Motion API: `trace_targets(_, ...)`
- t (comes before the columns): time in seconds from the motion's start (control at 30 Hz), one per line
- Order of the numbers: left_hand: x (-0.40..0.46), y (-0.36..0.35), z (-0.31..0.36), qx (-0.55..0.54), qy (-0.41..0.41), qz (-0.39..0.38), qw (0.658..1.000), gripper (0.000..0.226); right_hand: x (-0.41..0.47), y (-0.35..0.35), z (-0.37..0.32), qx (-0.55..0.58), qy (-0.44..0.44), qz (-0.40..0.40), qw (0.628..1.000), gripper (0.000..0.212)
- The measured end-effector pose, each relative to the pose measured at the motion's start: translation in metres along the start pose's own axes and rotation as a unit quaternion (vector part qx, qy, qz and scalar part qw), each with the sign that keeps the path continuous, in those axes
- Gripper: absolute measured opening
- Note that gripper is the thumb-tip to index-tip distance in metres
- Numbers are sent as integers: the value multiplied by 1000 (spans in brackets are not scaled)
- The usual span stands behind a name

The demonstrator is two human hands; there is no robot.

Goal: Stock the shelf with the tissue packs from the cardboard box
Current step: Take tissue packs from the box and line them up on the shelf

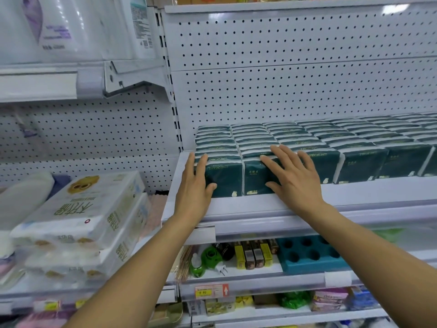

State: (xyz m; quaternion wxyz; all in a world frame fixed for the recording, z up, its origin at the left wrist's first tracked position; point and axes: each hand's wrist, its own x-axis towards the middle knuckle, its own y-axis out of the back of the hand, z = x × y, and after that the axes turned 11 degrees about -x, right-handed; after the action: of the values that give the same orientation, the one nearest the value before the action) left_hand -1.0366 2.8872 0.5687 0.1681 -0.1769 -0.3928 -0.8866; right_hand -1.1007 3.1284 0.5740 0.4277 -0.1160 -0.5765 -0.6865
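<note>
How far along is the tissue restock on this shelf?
Done: dark green tissue packs fill the white metal shelf in rows. In hand: left hand and right hand press the two leftmost front packs. Left: unclear; the cardboard box is out of view.

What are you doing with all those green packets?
A person is stocking a shop shelf with dark green tissue packs. The left hand presses on the pack at the left end of the row, and the right hand lies flat on the pack beside it. Neat rows already fill the shelf. The cardboard box is not in view.
</note>
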Motion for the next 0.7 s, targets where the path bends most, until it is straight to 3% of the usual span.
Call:
trace_targets(0.23,-2,16,4,94,2,-33,995,79,-4,17,-13,12,-29,-35,999,65)
trace_targets(0.33,-14,29,13,122,-18,-5,992,83,-9,35,-25,24,-35,-12,999,61)
trace_targets(0.5,-79,51,18,132,-101,59,984,76,-38,77,-62,89,-35,51,994,55)
trace_targets(0.7,-169,74,-16,133,-102,36,985,74,-102,101,-133,158,5,36,987,58)
